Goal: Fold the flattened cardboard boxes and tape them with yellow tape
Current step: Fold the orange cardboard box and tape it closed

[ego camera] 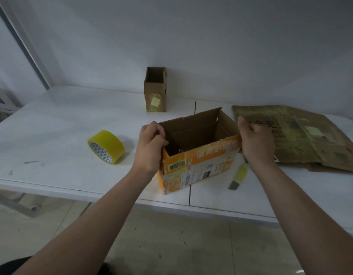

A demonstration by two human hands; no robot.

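An orange printed cardboard box [199, 165] stands upright and open-topped near the table's front edge. My left hand [149, 145] grips its left wall at the rim, fingers curled over the edge. My right hand [255, 139] grips the right wall at the top corner. A roll of yellow tape [106, 146] lies on the table to the left of the box, apart from both hands. Flattened brown cardboard [302, 137] lies to the right.
A small brown box [155, 90] stands open at the back by the wall. A yellow utility knife [239, 176] lies just right of the orange box. The white table [58, 124] ends at a front edge below the box; floor lies beneath.
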